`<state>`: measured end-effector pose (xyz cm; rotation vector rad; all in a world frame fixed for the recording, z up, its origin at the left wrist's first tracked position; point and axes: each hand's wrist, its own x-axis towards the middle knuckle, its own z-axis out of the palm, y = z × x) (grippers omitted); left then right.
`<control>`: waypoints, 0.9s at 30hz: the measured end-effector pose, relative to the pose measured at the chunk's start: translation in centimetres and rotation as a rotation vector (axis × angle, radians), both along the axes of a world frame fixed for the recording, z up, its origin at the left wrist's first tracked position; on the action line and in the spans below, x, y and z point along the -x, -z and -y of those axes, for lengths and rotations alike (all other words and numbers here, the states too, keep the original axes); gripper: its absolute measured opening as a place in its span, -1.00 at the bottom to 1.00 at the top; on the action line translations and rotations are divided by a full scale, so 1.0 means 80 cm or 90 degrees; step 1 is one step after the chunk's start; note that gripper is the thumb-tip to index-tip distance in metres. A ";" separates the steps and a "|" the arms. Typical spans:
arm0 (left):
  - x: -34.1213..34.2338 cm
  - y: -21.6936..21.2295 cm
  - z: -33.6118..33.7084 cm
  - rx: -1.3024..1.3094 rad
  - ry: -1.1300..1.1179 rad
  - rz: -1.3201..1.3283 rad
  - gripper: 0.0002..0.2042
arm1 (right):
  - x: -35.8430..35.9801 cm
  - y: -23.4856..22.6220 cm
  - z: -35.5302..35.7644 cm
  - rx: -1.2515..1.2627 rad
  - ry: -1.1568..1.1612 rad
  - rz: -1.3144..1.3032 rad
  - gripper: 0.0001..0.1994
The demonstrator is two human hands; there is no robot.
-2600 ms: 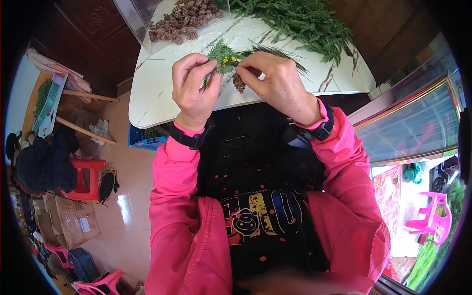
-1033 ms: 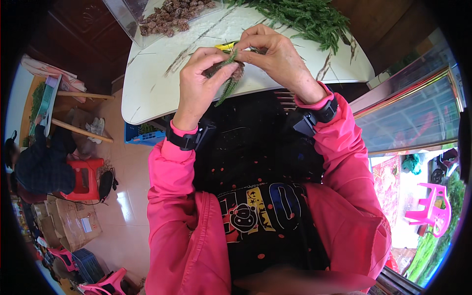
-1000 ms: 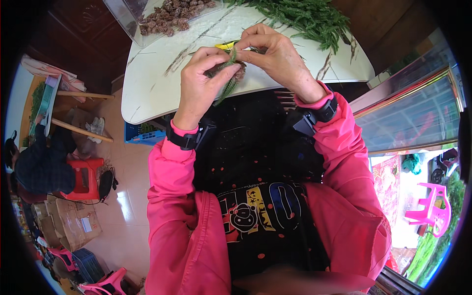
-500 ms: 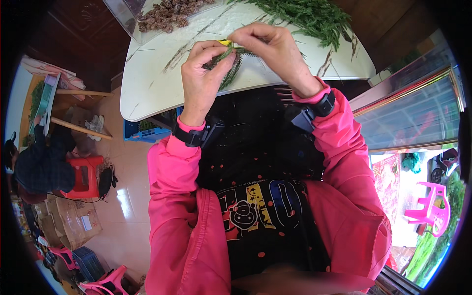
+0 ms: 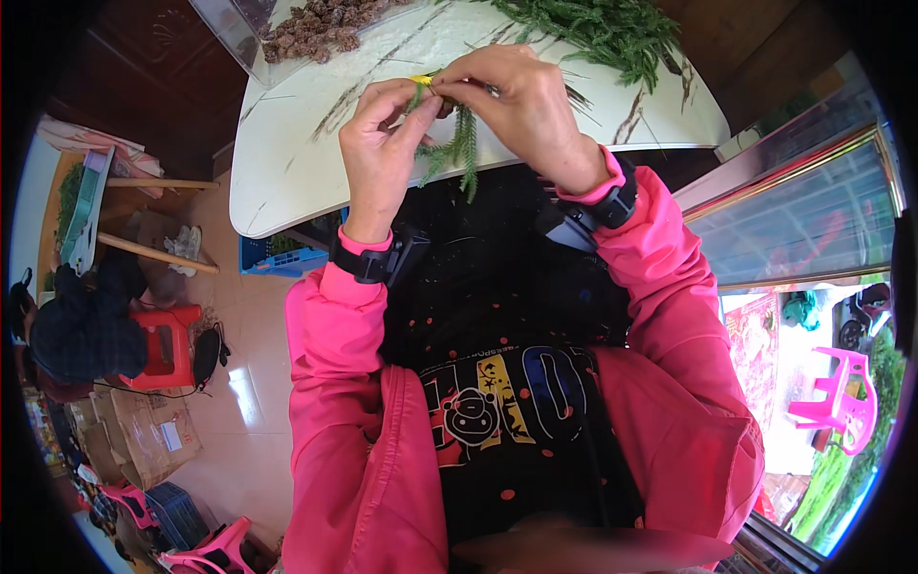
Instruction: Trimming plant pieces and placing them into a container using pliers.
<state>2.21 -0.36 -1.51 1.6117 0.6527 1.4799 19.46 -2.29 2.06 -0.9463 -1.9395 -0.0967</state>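
Note:
Both my hands meet over the near part of a white, dark-veined table (image 5: 296,158). My left hand (image 5: 378,153) is closed, thumb and fingers pinching a green artificial pine sprig (image 5: 465,153) whose needled strands hang below the fingers. Around the left fingertips shows a small yellow piece (image 5: 421,80); whether it is tape or something worn cannot be told. My right hand (image 5: 535,105) pinches at the sprig's upper end, thumb and forefinger together against the left fingertips. The exact gripping point is partly hidden by the fingers.
Brown pine cones (image 5: 311,31) lie in and by a clear plastic box (image 5: 239,38) at the far left. A heap of green sprigs (image 5: 612,38) covers the far right. A blue crate (image 5: 277,260) stands under the table; a person (image 5: 91,320) sits at left.
Both hands have shifted slightly left. The right hand has come closer to the left fingertips, and the hanging sprig strands have turned and now hang lower.

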 end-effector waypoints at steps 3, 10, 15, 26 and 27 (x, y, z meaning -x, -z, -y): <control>0.000 0.003 -0.001 0.098 0.067 0.091 -0.87 | 0.002 0.002 0.001 -0.182 -0.005 0.098 -0.80; 0.009 0.020 -0.014 0.413 0.316 0.301 -0.83 | 0.004 0.010 0.004 -0.280 -0.016 0.171 -0.72; 0.015 0.013 -0.011 0.469 0.401 0.265 -0.83 | 0.001 0.006 0.005 -0.213 -0.032 0.143 -0.75; 0.021 0.006 -0.003 0.436 0.382 0.208 -0.77 | -0.012 -0.049 0.009 -0.096 -0.177 0.253 -0.77; 0.021 0.004 -0.002 0.439 0.365 0.175 -0.78 | -0.013 -0.052 0.009 -0.112 -0.175 0.284 -0.77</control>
